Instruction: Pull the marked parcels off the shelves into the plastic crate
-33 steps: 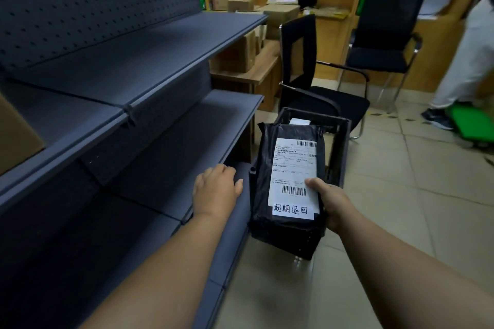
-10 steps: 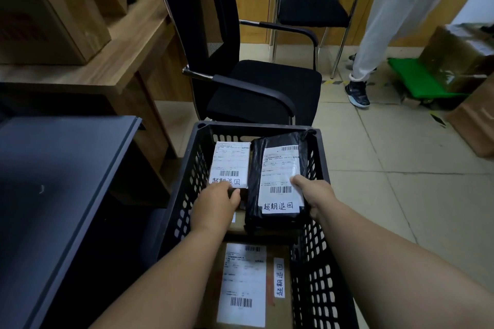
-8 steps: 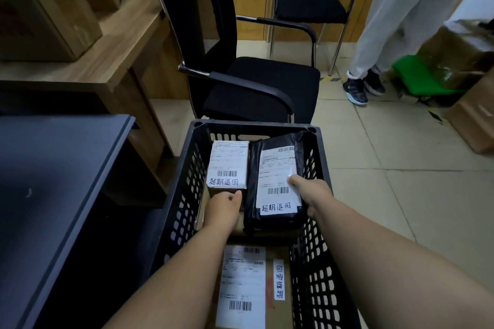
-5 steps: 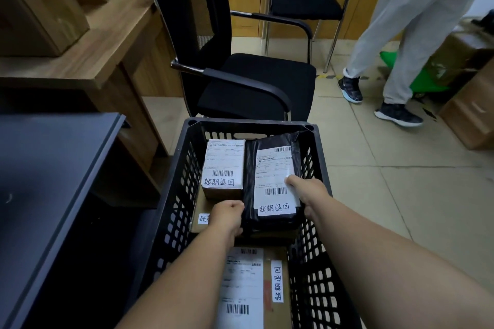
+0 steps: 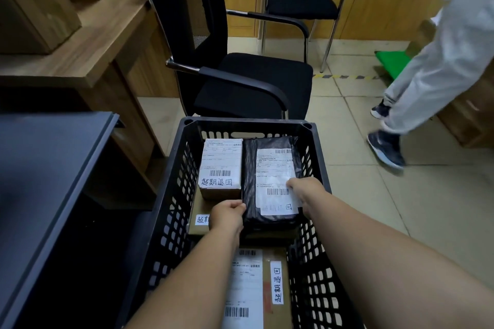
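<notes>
A black plastic crate [image 5: 316, 157] stands on the floor in front of me. Inside it at the far end lie a small cardboard parcel [image 5: 221, 165] with a white marked label and a black bagged parcel [image 5: 270, 168] beside it. My right hand [image 5: 307, 192] grips the black parcel's right side, thumb on its label. My left hand [image 5: 227, 216] holds the same parcel's near left edge with curled fingers. Below them lies a flat brown parcel [image 5: 199, 219], and a larger labelled box [image 5: 256, 288] fills the near end.
A dark grey shelf [image 5: 53, 157] juts in at the left. A black chair [image 5: 240, 83] stands just past the crate, a second chair [image 5: 302, 0] behind it. A wooden desk [image 5: 88, 51] is at left. A person [image 5: 441, 61] walks on the tiled floor at right.
The black parcel came off the shelf side and now sits in the crate. My left hand has drawn back from the small parcel to the black parcel's near edge. The person has stepped right.
</notes>
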`<state>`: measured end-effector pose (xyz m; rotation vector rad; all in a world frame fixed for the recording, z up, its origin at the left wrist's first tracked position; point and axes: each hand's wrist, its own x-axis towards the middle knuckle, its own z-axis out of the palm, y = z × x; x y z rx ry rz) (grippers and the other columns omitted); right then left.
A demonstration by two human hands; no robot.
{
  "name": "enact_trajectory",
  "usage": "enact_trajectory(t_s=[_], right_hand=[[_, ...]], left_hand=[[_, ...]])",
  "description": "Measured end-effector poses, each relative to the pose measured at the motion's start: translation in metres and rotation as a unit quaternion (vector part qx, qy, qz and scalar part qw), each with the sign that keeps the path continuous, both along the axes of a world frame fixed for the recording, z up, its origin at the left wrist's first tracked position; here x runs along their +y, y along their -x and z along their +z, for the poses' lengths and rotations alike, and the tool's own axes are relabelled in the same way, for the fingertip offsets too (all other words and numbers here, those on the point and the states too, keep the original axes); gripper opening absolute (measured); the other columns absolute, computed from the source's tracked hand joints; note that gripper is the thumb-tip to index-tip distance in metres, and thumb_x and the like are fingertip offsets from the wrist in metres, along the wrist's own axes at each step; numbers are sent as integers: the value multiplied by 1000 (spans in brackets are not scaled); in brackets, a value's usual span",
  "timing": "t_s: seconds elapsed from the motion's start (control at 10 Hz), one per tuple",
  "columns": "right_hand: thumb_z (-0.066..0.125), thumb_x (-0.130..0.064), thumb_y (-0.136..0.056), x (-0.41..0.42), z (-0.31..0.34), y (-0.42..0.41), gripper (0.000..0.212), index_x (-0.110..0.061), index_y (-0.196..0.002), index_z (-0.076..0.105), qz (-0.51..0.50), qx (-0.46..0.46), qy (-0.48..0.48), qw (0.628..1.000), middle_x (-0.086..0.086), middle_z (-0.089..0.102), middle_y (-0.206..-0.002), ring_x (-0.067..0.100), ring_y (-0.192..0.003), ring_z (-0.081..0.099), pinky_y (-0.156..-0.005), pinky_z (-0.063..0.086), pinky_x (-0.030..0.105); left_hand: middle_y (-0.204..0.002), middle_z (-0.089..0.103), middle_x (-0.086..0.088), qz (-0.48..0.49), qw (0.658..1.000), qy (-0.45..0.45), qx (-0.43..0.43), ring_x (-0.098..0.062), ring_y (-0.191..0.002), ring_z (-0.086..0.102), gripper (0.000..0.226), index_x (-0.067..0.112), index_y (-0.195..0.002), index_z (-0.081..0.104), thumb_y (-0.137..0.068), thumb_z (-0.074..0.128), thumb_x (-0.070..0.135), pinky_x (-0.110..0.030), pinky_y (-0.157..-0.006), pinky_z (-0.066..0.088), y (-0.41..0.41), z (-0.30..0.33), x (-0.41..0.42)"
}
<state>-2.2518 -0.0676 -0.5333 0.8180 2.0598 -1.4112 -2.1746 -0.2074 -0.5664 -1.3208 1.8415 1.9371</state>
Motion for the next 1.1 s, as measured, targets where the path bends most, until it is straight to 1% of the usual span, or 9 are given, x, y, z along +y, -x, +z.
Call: enact_trajectory(t_s=[0.1, 0.2, 0.3, 0.4, 0.6, 0.8, 0.9, 1.0, 1.1], right_hand=[[51, -9, -85, 1, -3, 5, 25, -7, -62, 40, 37, -4, -58, 998, 5, 36, -60, 22, -53, 34, -49, 29, 26], [51, -7, -84, 2, -9, 10, 29, -8, -59, 37, 44, -6, -63, 997, 6, 34, -60, 21, -52, 29, -52, 27, 28], [53, -7, -84, 1, -13, 13, 19, -3, -66, 46, 33, -2, -47, 998, 8, 43, -65, 24, -61, 43, -62, 35, 33], [55, -7, -83, -1, -14, 17, 8, -4, -78, 48, 25, 2, -36, 999, 8, 45, -70, 24, -76, 45, -67, 36, 33], [58, -9, -82, -1, -18, 20, 9, -2, -80, 53, 5, -3, -26, 1000, 11, 55, -75, 28, -76, 54, -69, 47, 35], [58, -9, -83, -2, -15, 19, 22, 3, -101, 61, 8, -5, -28, 1000, 15, 59, -89, 32, -91, 64, -88, 53, 43], [54, -8, -85, -3, -7, 16, 8, -3, -89, 56, 26, -6, -47, 999, 9, 51, -73, 27, -68, 55, -63, 49, 29], [49, -12, -87, -1, -3, 18, 9, -5, -82, 50, 28, 6, -81, 996, 6, 44, -69, 24, -64, 43, -58, 35, 26], [47, -14, -90, 3, 9, 14, 23, -7, -69, 44, 53, 71, -156, 984, 4, 42, -64, 21, -57, 41, -49, 28, 24]], left_hand=[[-93, 65, -6, 2, 1000, 29, -2, -23, -89, 58, 8, 15, -95, 67, -90, 60, 14, -40, -91, 51, 1, -1, 2], [-92, 64, -5, 8, 999, 34, -1, -25, -92, 59, 9, 14, -95, 68, -90, 60, 15, -41, -92, 51, 3, -1, 3], [-91, 65, -6, 19, 999, 40, 4, -26, -91, 60, 6, 18, -86, 66, -89, 61, 15, -40, -92, 51, 5, -2, 4], [-89, 65, -5, 30, 999, 32, 5, -25, -90, 59, 8, 18, -82, 65, -89, 62, 15, -40, -92, 51, 7, -5, 3], [-78, 61, 1, 39, 999, 13, 3, -23, -86, 57, 5, 16, -86, 66, -89, 62, 16, -38, -89, 51, 10, -5, 4], [-76, 59, 2, 40, 999, 7, 5, -20, -82, 54, 5, 12, -90, 67, -89, 62, 13, -35, -87, 50, 10, -3, 3], [-73, 58, 1, 38, 999, 14, 3, -19, -76, 54, 6, 12, -89, 66, -89, 61, 15, -35, -84, 50, 10, 0, 2], [-66, 58, -1, 20, 999, 37, -10, -17, -60, 52, 12, 13, -81, 64, -89, 61, 21, -30, -67, 51, 8, 9, -2], [-58, 55, -3, -8, 995, 100, -19, -25, -56, 54, 21, 12, -74, 63, -89, 60, 27, -30, -61, 50, 6, 24, -8]])
